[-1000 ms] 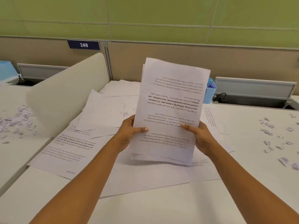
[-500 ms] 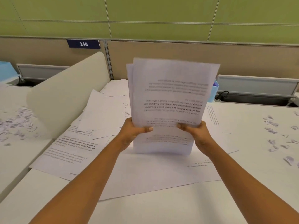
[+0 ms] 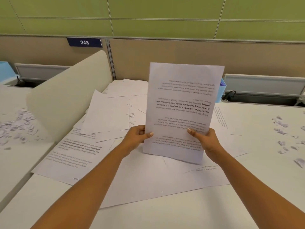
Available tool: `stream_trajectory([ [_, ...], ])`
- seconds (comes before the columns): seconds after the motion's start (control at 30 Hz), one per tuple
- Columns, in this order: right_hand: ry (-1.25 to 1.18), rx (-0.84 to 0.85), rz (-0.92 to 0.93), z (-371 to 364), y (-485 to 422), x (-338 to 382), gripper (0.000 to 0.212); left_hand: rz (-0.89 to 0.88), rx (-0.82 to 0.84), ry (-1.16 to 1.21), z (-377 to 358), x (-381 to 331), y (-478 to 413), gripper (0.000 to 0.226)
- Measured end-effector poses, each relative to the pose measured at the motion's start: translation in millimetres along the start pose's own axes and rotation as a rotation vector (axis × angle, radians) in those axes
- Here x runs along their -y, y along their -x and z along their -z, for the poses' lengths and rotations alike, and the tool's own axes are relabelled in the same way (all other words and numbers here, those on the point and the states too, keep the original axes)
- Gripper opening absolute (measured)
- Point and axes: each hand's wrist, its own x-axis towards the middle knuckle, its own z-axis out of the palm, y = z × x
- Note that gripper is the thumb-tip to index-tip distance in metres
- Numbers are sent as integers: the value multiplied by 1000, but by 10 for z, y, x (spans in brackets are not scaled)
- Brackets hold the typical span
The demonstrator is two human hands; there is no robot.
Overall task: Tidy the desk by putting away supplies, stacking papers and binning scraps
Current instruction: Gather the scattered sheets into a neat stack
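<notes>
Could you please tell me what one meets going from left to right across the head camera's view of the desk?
left scraps → cream partition → left hand → stack of papers, held upright by both hands → right hand → right scraps

white paper stack (image 3: 183, 103): grey-black print lines, one bold block mid-page. loose white paper sheets (image 3: 112, 113): same print. flat off-white desk (image 3: 165, 215), plain. torn paper scraps (image 3: 280, 124): white with a lilac tint. wall panels (image 3: 148, 14) olive green, beige partition board (image 3: 165, 53) below. navy rectangular sign (image 3: 84, 42), white "248". light blue plastic container (image 3: 222, 91). cream curved panel (image 3: 66, 96).
</notes>
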Motion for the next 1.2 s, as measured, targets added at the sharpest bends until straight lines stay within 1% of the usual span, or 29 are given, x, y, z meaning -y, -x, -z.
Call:
stream_trajectory([
  [0.07, -23, -59, -15, 34, -16, -13, 41, -23, -100, -114, 165, 78, -74, 27],
  [0.17, -37, -118, -28, 64, -45, -26, 27, -67, -296, -471, 460, 188, -231, 30],
  [0.23, -38, -134, -38, 57, -64, -48, 19, -55, -349, -680, 632, 266, -320, 35],
  [0.3, -39, -136, -49, 36, -76, -55, 18, -21, -318, -823, 741, 319, -383, 46],
  [0.4, -42, -125, -52, 7, -90, -66, 26, 73, -221, -971, 758, 344, -446, 64],
  [0.43, -42, -117, -54, -4, -91, -63, 30, 100, -195, -1019, 745, 348, -469, 69],
  [0.53, -50, -112, -56, -15, -107, -60, 53, 125, -157, -1153, 715, 387, -527, 77],
  [0.57, -49, -115, -58, -14, -115, -56, 51, 115, -147, -1201, 710, 403, -535, 76],
  [0.63, -42, -114, -50, -8, -125, -54, 34, 107, -112, -1300, 702, 424, -540, 73],
  [0.7, -39, -106, -44, -11, -127, -62, 26, 117, -74, -1399, 693, 421, -543, 70],
  [0.83, -36, -102, -51, -26, -126, -88, 34, 136, 13, -1461, 733, 373, -571, 71],
  [0.87, -36, -101, -58, -30, -122, -93, 38, 138, 32, -1464, 744, 360, -577, 71],
  [0.9, -37, -97, -58, -33, -118, -95, 49, 131, 43, -1473, 750, 347, -578, 69],
  [0.97, -28, -90, -71, -39, -121, -101, 78, 111, 47, -1491, 741, 323, -573, 64],
  [1.0, -29, -87, -74, -37, -126, -107, 84, 102, 42, -1500, 732, 309, -564, 62],
  [1.1, -30, -85, -69, -40, -127, -106, 81, 75, 19, -1546, 687, 264, -553, 55],
  [1.13, -22, -90, -70, -40, -129, -108, 77, 62, 8, -1569, 665, 244, -550, 50],
  [1.17, -25, -96, -68, -44, -131, -110, 64, 52, 2, -1597, 638, 229, -547, 45],
  [1.2, -34, -102, -68, -49, -132, -110, 47, 43, -3, -1635, 605, 222, -548, 39],
])
